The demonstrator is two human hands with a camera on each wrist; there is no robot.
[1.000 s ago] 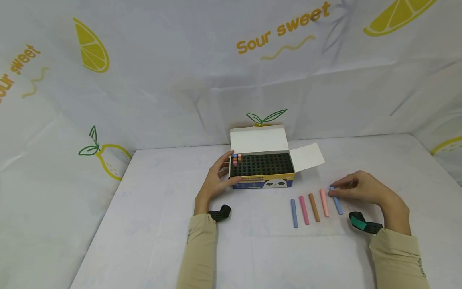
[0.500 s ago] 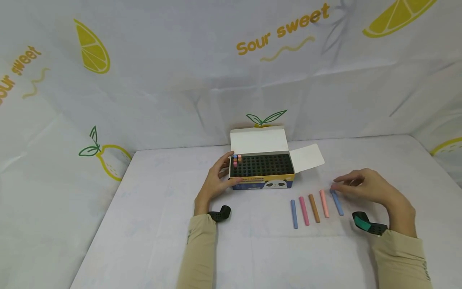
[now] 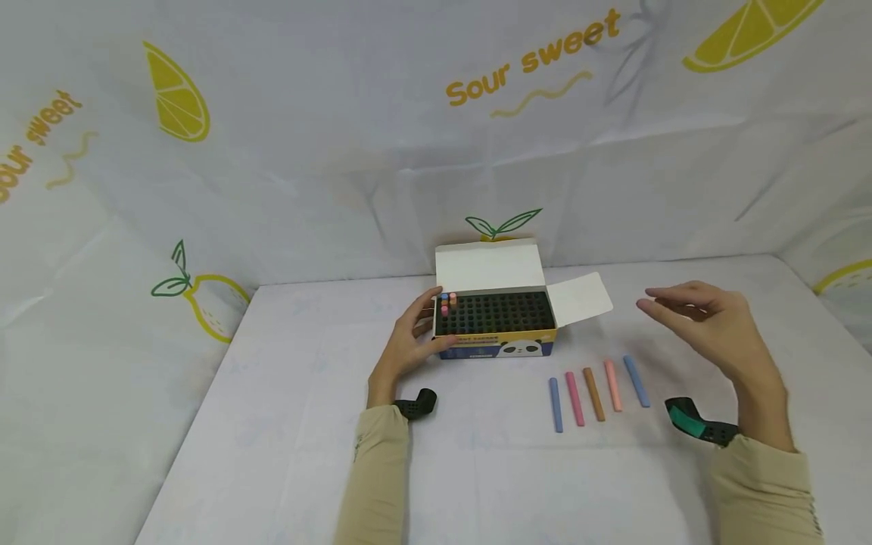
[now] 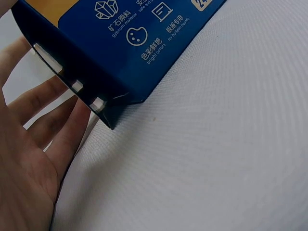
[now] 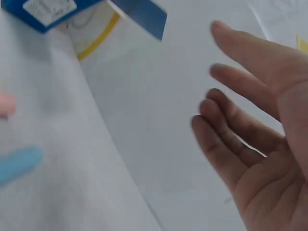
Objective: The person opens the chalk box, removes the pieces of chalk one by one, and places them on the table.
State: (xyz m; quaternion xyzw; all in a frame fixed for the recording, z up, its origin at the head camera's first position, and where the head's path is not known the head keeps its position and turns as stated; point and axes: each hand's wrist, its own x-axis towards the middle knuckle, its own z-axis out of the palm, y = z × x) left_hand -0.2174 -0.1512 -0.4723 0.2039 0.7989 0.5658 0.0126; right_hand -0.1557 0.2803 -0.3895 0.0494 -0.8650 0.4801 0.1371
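left hand (image 3: 407, 342) at centre frame in the head view, cupped against the left end of the chalk box (image 3: 495, 322), thumb along its front edge, fingers (image 4: 45, 103) laid straight against the blue side wall in the left wrist view: steadying the box, not wrapped round it. box open, lid flap standing up behind, side flap (image 3: 579, 297) folded out to the right. black grid of holes inside, a few chalk ends (image 3: 447, 301) in blue, orange and pink poking up at the upper left corner of the grid.

right hand (image 3: 708, 325) raised in the right half of the frame, above and right of the loose chalk, palm turned inward, fingers (image 5: 231, 91) spread and relaxed, grasping nothing, touching nothing.

five chalk sticks lying in a row on the white table (image 3: 286, 424), lower right of centre, just below the box and apart from it: blue stick (image 3: 555, 404) at the left, then pink stick (image 3: 574, 397), brown stick (image 3: 593, 393), pale pink stick (image 3: 612, 385), and light blue stick (image 3: 636, 381) at the right, nearest the right hand. sticks near one another, roughly parallel, slightly fanned. in the right wrist view only blurred ends of the light blue and pale pink sticks at the left edge.

beige sleeves on both arms, black wrist mounts (image 3: 415, 404) beside the cuffs. white cloth backdrop with lemon prints (image 3: 173, 94) and "sour sweet" lettering behind.
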